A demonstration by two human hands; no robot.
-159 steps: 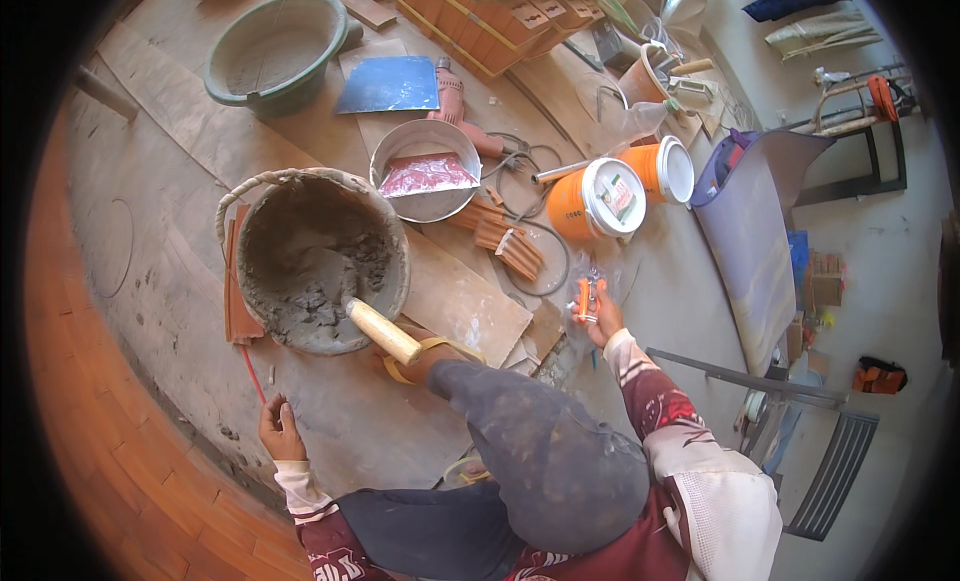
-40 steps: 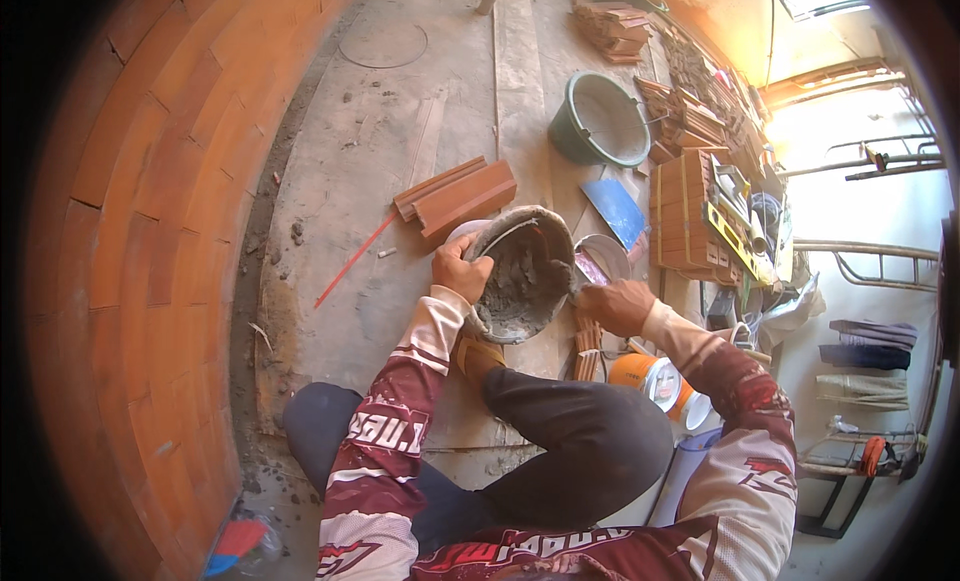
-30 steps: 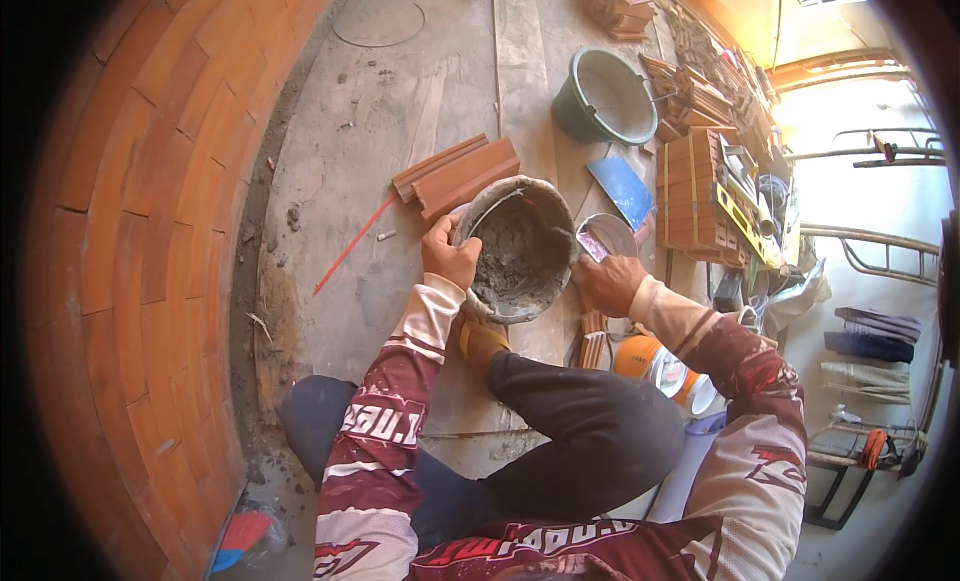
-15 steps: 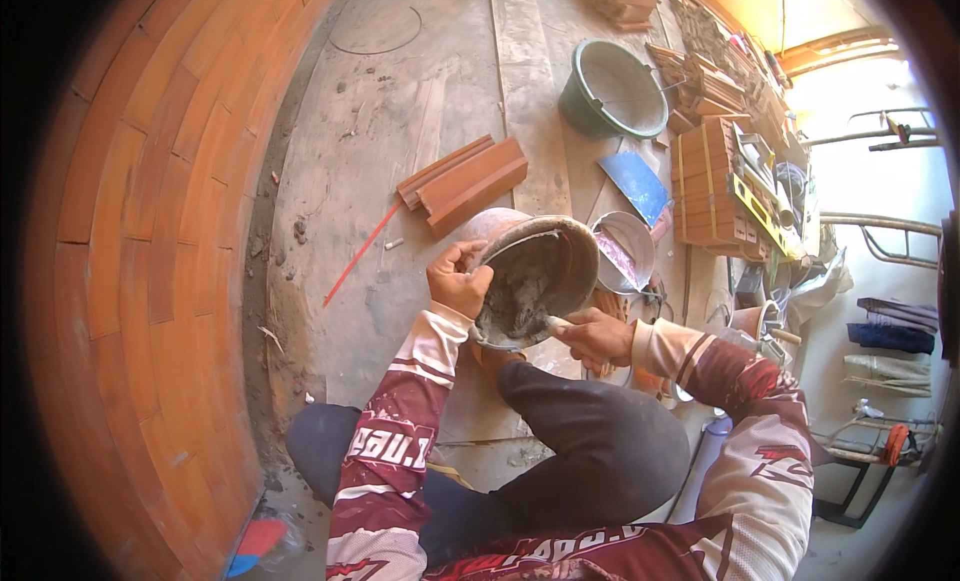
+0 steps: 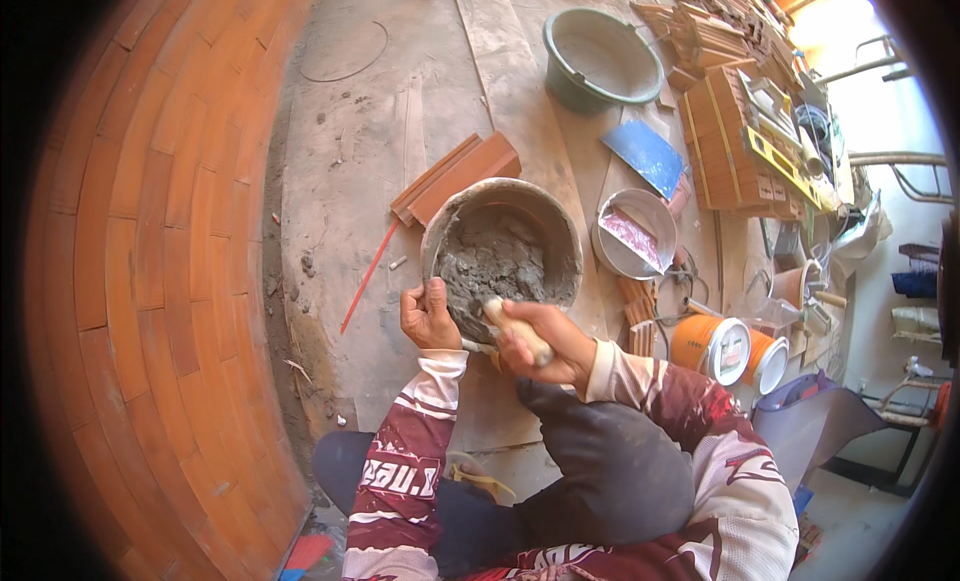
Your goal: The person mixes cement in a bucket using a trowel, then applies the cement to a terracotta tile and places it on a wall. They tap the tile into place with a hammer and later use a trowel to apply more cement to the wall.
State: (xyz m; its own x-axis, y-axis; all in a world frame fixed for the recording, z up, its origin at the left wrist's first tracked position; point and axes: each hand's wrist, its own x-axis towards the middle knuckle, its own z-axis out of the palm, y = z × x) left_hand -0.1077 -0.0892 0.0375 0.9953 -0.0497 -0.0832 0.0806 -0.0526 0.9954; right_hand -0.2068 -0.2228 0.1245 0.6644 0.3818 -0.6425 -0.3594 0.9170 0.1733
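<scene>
A round bucket (image 5: 562, 226) stands nearly upright on the floor before my folded legs, its inside partly filled with wet grey mortar (image 5: 500, 256). My left hand (image 5: 432, 319) is closed on the near left part of its rim, thumb on top. Over the near right side of the bucket, my right hand (image 5: 555, 341) wraps round the thick pale handle of a trowel (image 5: 520, 333). The trowel's blade is hidden in the mortar and behind the hand.
Terracotta blocks (image 5: 462, 179) lie just beyond the bucket. To its right are a pail (image 5: 607, 249), a blue sheet (image 5: 645, 156) and orange tubs (image 5: 700, 341). Farther off stand a green tub (image 5: 572, 91) and stacked bricks (image 5: 722, 151). A brick wall (image 5: 150, 261) rises on the left.
The bucket was tipped over toward the right and now sits nearly upright. My right hand has come left and over the bucket with the trowel. My left hand has kept its hold on the rim.
</scene>
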